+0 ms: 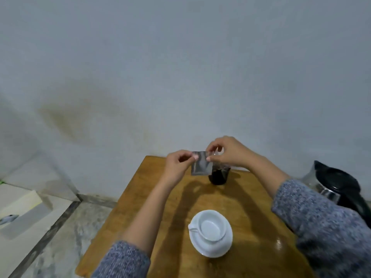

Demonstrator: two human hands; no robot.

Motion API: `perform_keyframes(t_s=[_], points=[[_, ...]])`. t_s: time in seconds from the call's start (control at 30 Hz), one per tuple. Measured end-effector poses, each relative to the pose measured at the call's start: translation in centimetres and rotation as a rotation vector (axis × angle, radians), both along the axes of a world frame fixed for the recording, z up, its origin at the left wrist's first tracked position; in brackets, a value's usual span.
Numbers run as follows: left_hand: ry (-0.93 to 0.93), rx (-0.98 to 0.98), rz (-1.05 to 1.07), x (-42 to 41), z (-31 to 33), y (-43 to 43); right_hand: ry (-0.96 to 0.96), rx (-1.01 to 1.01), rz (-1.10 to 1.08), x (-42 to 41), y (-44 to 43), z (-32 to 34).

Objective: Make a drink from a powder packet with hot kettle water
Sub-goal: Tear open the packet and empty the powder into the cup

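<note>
Hands pinch a silvery powder packet (201,163) by its top edge, left hand (179,163) on the left corner, right hand (226,151) on the right, over the far table (140,197). White cup (210,227) sits nearer. Kettle (337,185) is cut off right; a dark container (218,176) is partly hidden.

Motion blur is smearing the silver packet (201,163), leaving any print unreadable, and it is covering part of the dark container (219,176) just behind the right hand (227,152). The right frame edge is cutting off the kettle (339,187) beyond that wrist.
</note>
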State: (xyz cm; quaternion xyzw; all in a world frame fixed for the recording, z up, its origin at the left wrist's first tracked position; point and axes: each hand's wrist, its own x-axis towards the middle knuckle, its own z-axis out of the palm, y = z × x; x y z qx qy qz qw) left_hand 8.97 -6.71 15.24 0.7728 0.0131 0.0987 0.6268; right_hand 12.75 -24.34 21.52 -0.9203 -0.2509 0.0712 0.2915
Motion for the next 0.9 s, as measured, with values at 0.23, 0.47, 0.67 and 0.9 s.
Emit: perform_keyframes(t_s=[0.23, 0.47, 0.67, 0.9], points=[[-0.090, 0.050, -0.117, 1.1, 3.2, -3.1, -0.049, 0.075, -0.156, -0.6, -2.8, 3.5], [-0.044, 0.022, -0.202, 1.6, 4.2, -3.9, -0.074, 0.090, -0.197, -0.7, -3.8, 4.1], [-0.044, 0.047, -0.166, 1.2, 4.1, -3.9, -0.076, 0.068, -0.167, -0.5, -3.7, 4.4], [-0.121, 0.088, -0.144, 0.9, 5.3, -3.9, -0.058, 0.064, 0.001, -1.2, -2.7, 6.2]])
